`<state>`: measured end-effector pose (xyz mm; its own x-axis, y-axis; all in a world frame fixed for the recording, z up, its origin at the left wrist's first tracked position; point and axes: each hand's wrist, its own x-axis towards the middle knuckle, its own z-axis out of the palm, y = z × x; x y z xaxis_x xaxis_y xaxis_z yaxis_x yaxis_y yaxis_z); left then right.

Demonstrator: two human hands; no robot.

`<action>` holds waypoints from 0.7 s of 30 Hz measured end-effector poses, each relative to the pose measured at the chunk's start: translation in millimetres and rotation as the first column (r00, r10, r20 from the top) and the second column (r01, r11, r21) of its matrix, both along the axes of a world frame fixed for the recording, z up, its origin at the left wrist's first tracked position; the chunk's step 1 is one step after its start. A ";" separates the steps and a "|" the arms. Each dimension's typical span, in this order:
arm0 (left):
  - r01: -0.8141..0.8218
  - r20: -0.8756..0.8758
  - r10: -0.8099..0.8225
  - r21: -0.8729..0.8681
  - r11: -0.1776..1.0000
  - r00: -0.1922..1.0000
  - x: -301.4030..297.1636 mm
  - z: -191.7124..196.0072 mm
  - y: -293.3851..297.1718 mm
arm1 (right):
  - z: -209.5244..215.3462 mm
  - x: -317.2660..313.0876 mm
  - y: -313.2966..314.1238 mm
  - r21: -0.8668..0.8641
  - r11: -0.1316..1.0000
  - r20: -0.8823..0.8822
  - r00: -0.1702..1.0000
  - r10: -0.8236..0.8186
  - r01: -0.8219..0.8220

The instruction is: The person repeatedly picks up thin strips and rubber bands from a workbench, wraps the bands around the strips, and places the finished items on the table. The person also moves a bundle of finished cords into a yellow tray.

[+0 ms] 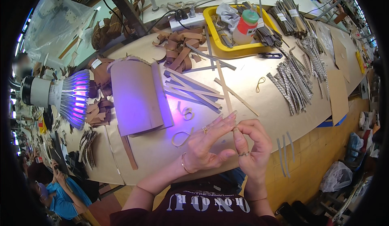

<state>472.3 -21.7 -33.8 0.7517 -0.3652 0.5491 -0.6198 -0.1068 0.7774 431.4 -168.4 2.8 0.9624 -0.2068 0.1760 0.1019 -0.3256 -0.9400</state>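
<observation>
A long beige strip (224, 84) runs from the middle of the table to my hands at its front edge. My right hand (254, 143) pinches its near end between thumb and forefinger; the gripped bit is mostly hidden. My left hand (208, 143) has its fingers stretched out and its thumb apart, the fingertips close by the strip and the right hand's pinch. Beyond the hands, several beige and grey strips (194, 90) lie crossed. To the left of them are a small coiled strip (187, 113) and a looped pale band (181, 138).
A lit lamp (75, 98) shines from the left over a brown curved block (135, 94). Brown strips (182, 47) are heaped behind. A yellow tray (221, 50) holds a red bottle with a green cap (246, 27). Patterned strips (293, 84) and a black-handled cutter (270, 56) lie right.
</observation>
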 end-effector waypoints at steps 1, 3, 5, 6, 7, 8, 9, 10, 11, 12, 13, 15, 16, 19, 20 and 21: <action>0.002 -0.005 -0.002 0.003 1.000 1.000 -0.2 0.1 0.1 | 0.0 0.0 0.0 0.001 1.000 0.002 1.000 -0.003 0.003; 0.004 -0.011 -0.004 0.003 1.000 1.000 -0.6 0.5 0.4 | 0.2 0.1 0.1 0.004 1.000 0.008 1.000 -0.011 0.011; 0.020 -0.038 -0.021 -0.020 1.000 0.999 -1.2 0.7 1.1 | 0.6 -0.1 -0.2 0.001 1.000 0.009 1.000 -0.005 0.005; 0.020 -0.051 -0.022 -0.033 0.999 0.998 -1.5 0.7 1.6 | 0.9 -0.3 -0.5 -0.001 1.000 0.009 1.000 -0.002 0.002; 0.032 -0.059 -0.035 -0.047 0.998 0.998 -1.9 0.6 2.1 | 1.3 -0.7 -0.9 0.009 1.000 0.000 1.000 0.006 -0.006; 0.038 -0.066 -0.042 -0.058 0.998 0.997 -2.3 0.4 2.5 | 1.7 -1.0 -1.5 0.019 1.000 -0.010 1.000 0.014 -0.014; 0.044 -0.074 -0.049 -0.069 0.997 0.996 -2.7 0.1 2.9 | 2.1 -1.3 -2.0 0.029 0.999 -0.019 1.000 0.022 -0.021; 0.049 -0.077 -0.055 -0.069 0.996 0.996 -3.1 -0.1 3.3 | 2.3 -1.3 -2.8 0.021 0.999 -0.007 0.999 0.037 -0.037; 0.055 -0.080 -0.060 -0.068 0.996 0.995 -3.5 -0.4 3.5 | 2.3 -1.1 -3.8 0.013 0.999 0.006 0.999 0.053 -0.053; 0.050 -0.082 -0.056 -0.078 0.996 0.995 -3.9 -0.7 3.3 | 2.3 -0.8 -4.6 -0.004 0.998 0.019 0.998 0.067 -0.067; 0.064 -0.100 -0.074 -0.096 0.993 0.992 -4.3 -1.0 2.8 | 2.1 -0.6 -5.3 0.006 0.997 0.016 0.997 0.071 -0.071; 0.068 -0.128 -0.088 -0.147 0.987 0.988 -5.0 -1.6 1.5 | 1.6 -0.1 -6.2 0.001 0.997 0.016 0.997 0.076 -0.076; 0.077 -0.150 -0.103 -0.169 0.983 0.983 -5.0 -1.9 1.3 | 1.2 0.0 -6.4 0.004 0.997 0.012 0.997 0.075 -0.075; 0.095 -0.198 -0.136 -0.201 0.975 0.971 -4.9 -2.4 1.9 | -0.1 -0.2 -6.1 -0.002 0.998 0.017 0.998 0.062 -0.062; 0.104 -0.213 -0.146 -0.197 0.975 0.966 -5.0 -2.3 2.8 | -0.8 -0.1 -5.5 -0.001 0.999 0.021 0.999 0.050 -0.050; 0.105 -0.223 -0.150 -0.202 0.974 0.963 -5.3 -2.0 3.6 | -1.4 0.0 -5.1 0.001 0.999 0.025 0.999 0.039 -0.039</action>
<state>467.0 -18.2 -35.8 0.8214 -0.3744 0.4301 -0.4160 0.1224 0.9011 431.4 -173.5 1.5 0.9651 -0.1698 0.1995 0.1375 -0.3200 -0.9374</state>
